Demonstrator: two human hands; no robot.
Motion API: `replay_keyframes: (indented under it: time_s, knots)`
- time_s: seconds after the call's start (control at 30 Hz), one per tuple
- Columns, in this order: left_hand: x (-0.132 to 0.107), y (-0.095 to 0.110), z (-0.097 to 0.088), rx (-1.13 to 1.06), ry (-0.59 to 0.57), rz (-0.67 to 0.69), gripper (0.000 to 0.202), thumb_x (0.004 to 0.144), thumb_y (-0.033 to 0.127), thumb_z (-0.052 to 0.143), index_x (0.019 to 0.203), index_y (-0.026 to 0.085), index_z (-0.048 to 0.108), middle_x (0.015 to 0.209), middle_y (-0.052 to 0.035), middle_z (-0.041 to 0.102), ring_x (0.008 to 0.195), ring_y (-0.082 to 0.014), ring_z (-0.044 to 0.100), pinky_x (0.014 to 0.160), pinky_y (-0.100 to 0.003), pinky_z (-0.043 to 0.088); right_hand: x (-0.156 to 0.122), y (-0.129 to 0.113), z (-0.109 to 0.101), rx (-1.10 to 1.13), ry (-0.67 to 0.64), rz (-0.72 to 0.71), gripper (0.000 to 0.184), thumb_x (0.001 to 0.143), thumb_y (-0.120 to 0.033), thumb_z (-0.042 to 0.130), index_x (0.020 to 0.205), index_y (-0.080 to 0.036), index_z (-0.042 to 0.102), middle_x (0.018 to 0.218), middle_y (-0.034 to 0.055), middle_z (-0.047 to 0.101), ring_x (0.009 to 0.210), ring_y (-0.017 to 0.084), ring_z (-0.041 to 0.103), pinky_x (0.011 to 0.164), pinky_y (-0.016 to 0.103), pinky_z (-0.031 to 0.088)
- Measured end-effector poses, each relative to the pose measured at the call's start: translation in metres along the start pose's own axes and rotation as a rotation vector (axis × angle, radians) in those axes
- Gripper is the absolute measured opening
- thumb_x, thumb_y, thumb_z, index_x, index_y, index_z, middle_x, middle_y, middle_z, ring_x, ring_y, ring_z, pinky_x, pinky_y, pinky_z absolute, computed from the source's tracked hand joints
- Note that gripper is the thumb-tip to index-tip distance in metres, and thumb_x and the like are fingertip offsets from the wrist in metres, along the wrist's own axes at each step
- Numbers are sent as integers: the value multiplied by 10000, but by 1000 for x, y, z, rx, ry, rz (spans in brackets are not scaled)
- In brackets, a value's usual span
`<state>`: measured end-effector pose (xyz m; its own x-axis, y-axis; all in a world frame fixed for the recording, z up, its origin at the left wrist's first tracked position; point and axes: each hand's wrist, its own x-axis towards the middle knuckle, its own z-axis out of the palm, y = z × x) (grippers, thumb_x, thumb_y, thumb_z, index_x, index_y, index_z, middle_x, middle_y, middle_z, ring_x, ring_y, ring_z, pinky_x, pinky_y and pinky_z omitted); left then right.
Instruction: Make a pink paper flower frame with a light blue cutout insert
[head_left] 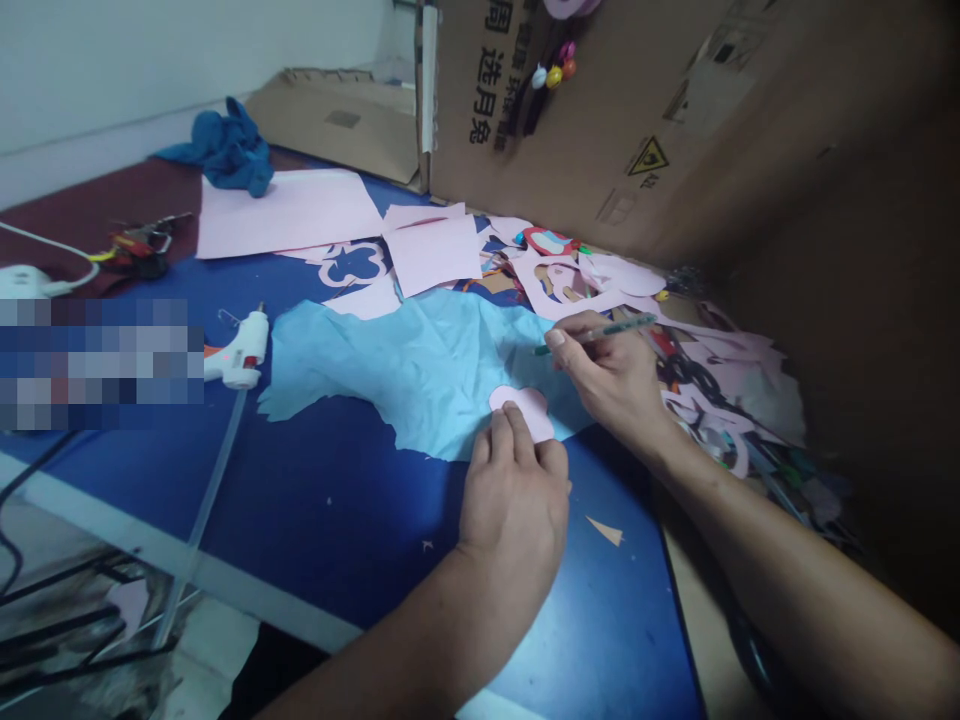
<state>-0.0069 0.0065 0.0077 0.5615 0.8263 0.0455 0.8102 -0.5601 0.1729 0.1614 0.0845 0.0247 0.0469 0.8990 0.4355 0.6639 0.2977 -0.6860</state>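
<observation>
My left hand presses its fingertips flat on a small pink heart-shaped paper cutout, which lies on a light blue paper sheet. My right hand is closed round a green pen just right of the cutout, with the tip pointing left at the blue sheet. Both sit on a dark blue table.
A white glue gun with a long glue stick lies left of the blue sheet. Pink paper sheets and cut scraps spread behind it. A blue cloth sits far left, cardboard boxes at the back, paper offcuts on the right.
</observation>
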Motion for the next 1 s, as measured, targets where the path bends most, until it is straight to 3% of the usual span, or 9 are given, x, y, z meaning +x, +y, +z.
replay_keyframes:
  time_s: [0.13,0.37,0.53,0.67,0.8,0.93,1.0]
  knots:
    - [1,-1,-1,2,-6,10,319,1059,381,568,1225,136,690,1589,-275,565,1447,-389,551,1088,-506,513,4,-12,-1,34,-106,4,311,1083,-489,576,1059,-223,735,770,23,744,696,206,683,681,324,499]
    - [2,-3,-10,26,-32,7,366,1066,344,524,1325,124,662,1544,-255,600,1388,-369,573,1088,-475,501,2,-36,-12,-70,-272,-10,258,1090,-417,538,971,-225,662,843,25,784,702,185,661,674,297,458]
    - [8,-12,-25,-74,-89,36,347,1002,149,496,1305,107,660,1356,-226,702,1283,-336,635,1042,-432,516,-31,-36,-28,-144,-301,9,244,1085,-394,519,994,-232,677,939,55,804,777,212,694,709,309,467]
    - [18,-23,-36,-87,-88,79,386,1006,83,441,1341,91,633,1216,-187,768,1247,-293,678,1012,-371,523,-62,-29,-32,-200,-347,3,266,1093,-435,498,1011,-245,665,815,20,743,727,205,668,675,291,436]
    - [30,-34,-47,-58,-147,105,345,1039,137,432,1296,116,660,1180,-191,787,1153,-310,739,924,-378,547,-75,-27,-27,-244,-373,-31,257,1103,-400,456,1038,-244,649,822,16,728,673,186,629,661,283,404]
    - [47,-49,-57,-58,-257,186,309,1071,304,481,1234,151,693,1185,-196,785,1111,-328,747,848,-370,533,-77,-24,-19,-318,-407,-49,191,1080,-313,440,1048,-240,614,936,59,747,779,216,664,710,295,411]
    - [55,-58,-61,-43,-289,241,260,1049,283,504,1140,165,718,1171,-184,785,1093,-319,736,831,-358,516,-79,-22,-17,-388,-421,-50,175,1068,-283,436,1069,-243,606,966,79,750,822,238,673,713,302,400]
